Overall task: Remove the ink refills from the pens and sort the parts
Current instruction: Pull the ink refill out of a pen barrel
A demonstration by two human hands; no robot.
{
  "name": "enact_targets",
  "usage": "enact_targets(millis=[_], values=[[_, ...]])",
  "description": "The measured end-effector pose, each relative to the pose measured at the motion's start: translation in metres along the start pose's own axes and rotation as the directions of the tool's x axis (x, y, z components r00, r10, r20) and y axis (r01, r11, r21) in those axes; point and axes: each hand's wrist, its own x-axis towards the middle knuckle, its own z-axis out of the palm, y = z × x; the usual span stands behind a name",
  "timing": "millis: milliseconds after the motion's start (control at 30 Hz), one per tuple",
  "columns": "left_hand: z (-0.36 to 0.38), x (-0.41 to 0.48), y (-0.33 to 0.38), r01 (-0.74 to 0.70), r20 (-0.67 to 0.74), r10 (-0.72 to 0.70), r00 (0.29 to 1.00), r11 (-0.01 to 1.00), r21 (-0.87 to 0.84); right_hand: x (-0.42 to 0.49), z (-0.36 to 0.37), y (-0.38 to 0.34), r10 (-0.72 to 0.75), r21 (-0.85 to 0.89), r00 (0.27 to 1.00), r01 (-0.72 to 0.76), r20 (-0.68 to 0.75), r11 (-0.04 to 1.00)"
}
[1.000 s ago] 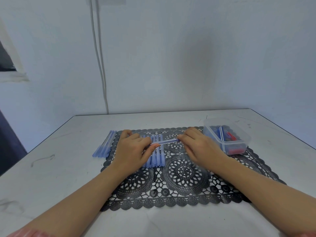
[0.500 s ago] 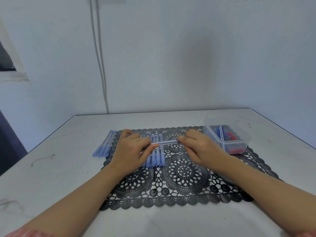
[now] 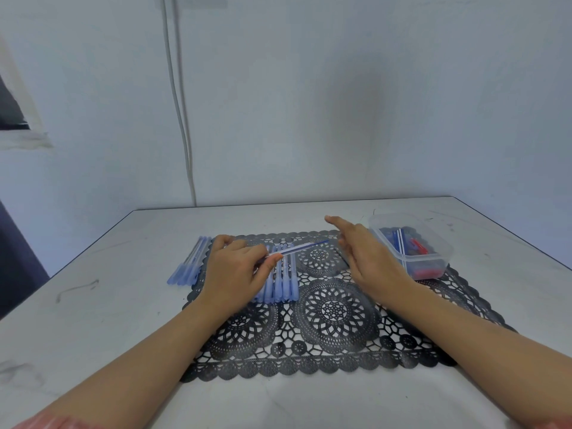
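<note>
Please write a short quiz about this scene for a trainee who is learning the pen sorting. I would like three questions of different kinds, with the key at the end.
1. True or false: the right hand is open and does not touch the pen that is lifted over the mat.
2. Multiple choice: what grips that pen? A) the left hand B) the right hand C) both hands
3. Fill in: the clear container with blue and red parts stands at the ___ side of the black lace mat.
Key: 1 true; 2 A; 3 right.
</note>
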Motion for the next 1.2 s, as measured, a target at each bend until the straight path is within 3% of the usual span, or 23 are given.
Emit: enact_targets(millis=[100, 267, 433, 633, 1200], values=[[0.000, 0.001, 0.000, 0.023, -0.007, -0.023, 1.000, 0.999, 0.026, 0.001, 0.002, 0.002, 0.082, 0.068, 0.996, -0.079, -0.039, 0.995], [0.002, 0.000, -0.002, 0.043, 0.005, -0.043, 0.999, 0.997, 0.072, 0.000, 0.007, 0.004, -0.068, 0.014, 0.997, 0.068, -0.023, 0.998], [0.003, 0.000, -0.003, 0.054, 0.023, -0.056, 0.998, 0.994, 0.090, 0.000, 0.011, 0.003, -0.226, -0.003, 0.965, 0.228, 0.133, 0.974], [0.005, -0.001, -0.003, 0.055, 0.045, -0.059, 0.997, 0.994, 0.097, -0.005, 0.018, 0.005, -0.255, -0.022, 0.915, 0.275, 0.312, 0.961], [0.005, -0.002, -0.004, 0.071, 0.073, -0.077, 0.994, 0.995, 0.074, -0.004, 0.012, 0.002, -0.119, -0.007, 0.904, 0.134, 0.412, 0.991]])
